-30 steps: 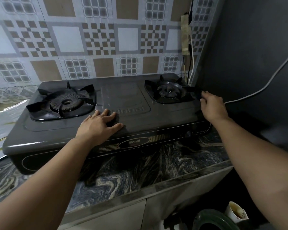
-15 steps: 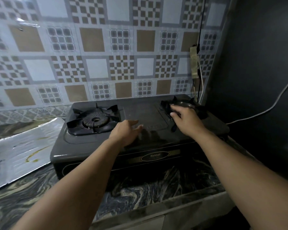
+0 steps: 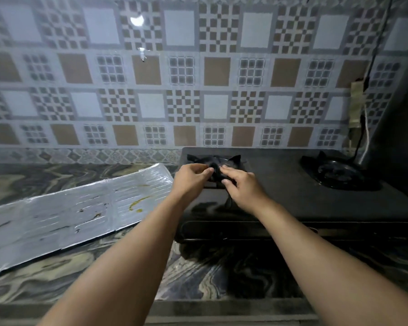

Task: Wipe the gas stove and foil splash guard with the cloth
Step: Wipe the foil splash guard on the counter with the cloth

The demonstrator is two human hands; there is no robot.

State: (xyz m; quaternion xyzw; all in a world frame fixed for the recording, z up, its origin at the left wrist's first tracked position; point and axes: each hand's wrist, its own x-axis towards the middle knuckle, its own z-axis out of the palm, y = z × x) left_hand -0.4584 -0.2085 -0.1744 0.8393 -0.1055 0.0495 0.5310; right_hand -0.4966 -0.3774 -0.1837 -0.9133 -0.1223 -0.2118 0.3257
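Note:
The black two-burner gas stove (image 3: pixel 316 203) stands on the marble counter at centre right. Both my hands are over its left burner. My left hand (image 3: pixel 192 178) pinches the black left burner grate (image 3: pixel 216 171) from the left with curled fingers and thumb. My right hand (image 3: pixel 242 188) curls its fingers round the same grate from the right. Most of the grate is hidden under the hands. The foil splash guard (image 3: pixel 68 210) lies flat on the counter to the left of the stove, with yellow and brown stains. No cloth is in view.
The right burner (image 3: pixel 339 174) sits at the stove's far right, close to a dark side wall (image 3: pixel 400 114). A cable (image 3: pixel 365 128) hangs down the tiled back wall (image 3: pixel 198 90) behind it. The marble counter (image 3: pixel 222 271) runs in front.
Both hands moved left from the stove's middle and right burner onto the left burner and closed on its grate. The view turned left and up, showing more of the foil guard.

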